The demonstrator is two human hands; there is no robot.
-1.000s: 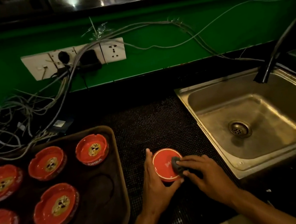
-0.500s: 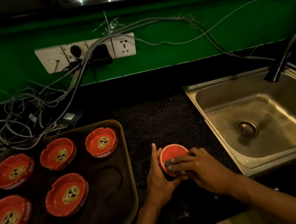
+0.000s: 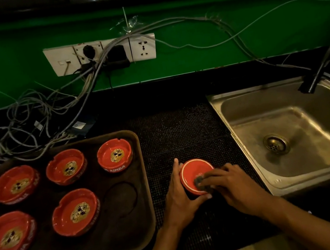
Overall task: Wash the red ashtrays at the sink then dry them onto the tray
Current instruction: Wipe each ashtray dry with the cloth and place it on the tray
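Held ashtray: upturned red ashtray (image 3: 195, 174) on the black dotted mat (image 3: 182, 130), between tray and sink; faint white mark on its base, unreadable
Left hand: left hand (image 3: 178, 196) grips the ashtray's left side, thumb curled under the near edge
Right hand: right hand (image 3: 232, 185) presses a small dark pad (image 3: 199, 181) to the base, fingers bent around it
Tray: brown tray (image 3: 130, 223) holds five red ashtrays, open side up, each with a gold emblem; back-right ashtray (image 3: 114, 155) reads "SIMBA" in white on its wall; other lettering too dim to read
Sink: steel sink (image 3: 291, 139) on the right; black tap (image 3: 323, 65) above it
Wall: white socket strip (image 3: 143, 47) on green wall; grey cables (image 3: 30, 124) tangled below
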